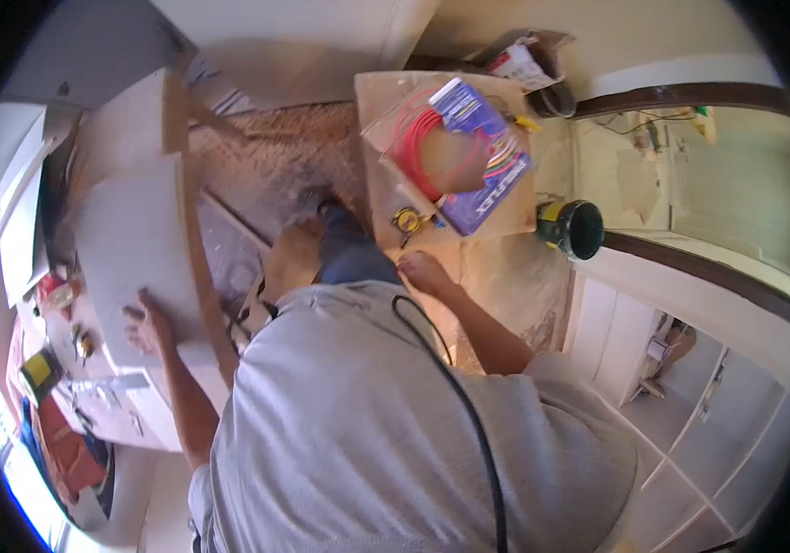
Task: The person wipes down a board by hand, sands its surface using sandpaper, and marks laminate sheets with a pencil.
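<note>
My left hand (148, 327) lies with its fingers spread on a pale flat board (132, 240), touching its top face near the lower end. The hand holds nothing. My right hand (426, 274) hangs beside my thigh with its fingers curled in, and nothing shows sticking out of it. A yellow tape measure (407, 220) rests at the near edge of a cardboard-coloured work surface (496, 207), just beyond my right hand. On that surface are a coil of red cable (418, 152) and a blue-purple printed packet (482, 198).
A dark bucket (584, 229) with a yellow label stands to the right. Sawdust (284, 138) and a wooden strip (234, 219) lie on the floor ahead. Tools and a yellow-green box (40, 373) crowd the left bench. White cabinet compartments (671, 405) are at lower right.
</note>
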Demonstrator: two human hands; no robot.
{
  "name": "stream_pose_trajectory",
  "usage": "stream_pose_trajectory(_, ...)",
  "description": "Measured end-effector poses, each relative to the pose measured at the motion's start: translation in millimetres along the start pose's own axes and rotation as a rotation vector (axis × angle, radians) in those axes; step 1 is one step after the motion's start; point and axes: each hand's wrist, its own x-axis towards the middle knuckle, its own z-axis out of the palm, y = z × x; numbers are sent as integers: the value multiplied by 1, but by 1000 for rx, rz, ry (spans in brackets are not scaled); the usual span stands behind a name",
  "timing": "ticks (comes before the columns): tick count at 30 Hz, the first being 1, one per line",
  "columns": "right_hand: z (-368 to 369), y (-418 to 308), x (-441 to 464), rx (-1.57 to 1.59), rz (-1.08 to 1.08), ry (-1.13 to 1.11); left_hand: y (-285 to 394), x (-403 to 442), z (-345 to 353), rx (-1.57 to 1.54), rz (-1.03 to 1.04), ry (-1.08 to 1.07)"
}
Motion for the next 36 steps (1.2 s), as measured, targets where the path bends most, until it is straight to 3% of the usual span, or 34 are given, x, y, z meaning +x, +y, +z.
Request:
stream_pose_trajectory(1, 17, 18, 0, -38, -45, -99, -3, 4, -2, 7, 9, -29)
stream_pose_trajectory(3, 45, 59, -15, -117, -154, -42, 0, 1, -12, -39, -1, -52)
stream_pose_trajectory(5, 32, 51, -41, 141, 300, -120, -3, 2, -8, -72, 10, -40)
stream_pose_trajectory(9, 50, 81, -76, -28, 230, -63, -7, 5, -2, -70, 13, -35)
stream_pose_trajectory(11, 46, 79, -77, -6, 342, -104, -16, 12, 9, -34, 31, 11)
stream_pose_trajectory(13, 67, 118, -68, -216, 168, -263, -2, -13, -16, 25, 82, -1)
stream_pose_trajectory(14, 64, 119, -58, -139, 143, -205, -5, -18, -26, 7, 160, -59)
stream_pose_trajectory(15, 64, 112, -55, -56, 133, -158, -14, -3, -12, -6, 104, -9)
stream_pose_trajectory(17, 53, 80, -42, 169, 418, -107, -8, -11, -26, -99, 83, -79)
stream_pose_trajectory(20, 24, 47, -24, 41, 319, -278, -8, -16, -28, -112, 66, -78)
stream_pose_trajectory(22, 32, 51, -12, 39, 298, -219, -5, -21, -26, -84, 97, -49)
stream_pose_trajectory(24, 36, 61, 8, -236, -15, -100, -8, -17, -16, -39, 105, 10)
stream_pose_trajectory(25, 26, 45, 14, -115, 160, 29, -8, -17, -12, -6, 104, 20)
stream_pose_trajectory(27, 22, 25, 26, 131, 50, 318, -8, -20, -11, -17, 113, 52)
stream_pose_trajectory(31, 28, 9, 33, 311, 250, 190, -11, -17, -7, -23, 120, 76)
stream_pose_trajectory(33, 36, 10, 26, 134, 126, 206, -10, -20, -7, -9, 125, 77)
stream_pose_trajectory(35, 29, 8, 9, -15, 223, 31, -9, -22, -11, -18, 125, 69)
stream_pose_trajectory(36, 59, 67, 5, -82, 243, -100, -6, -28, -15, 48, 191, 21)
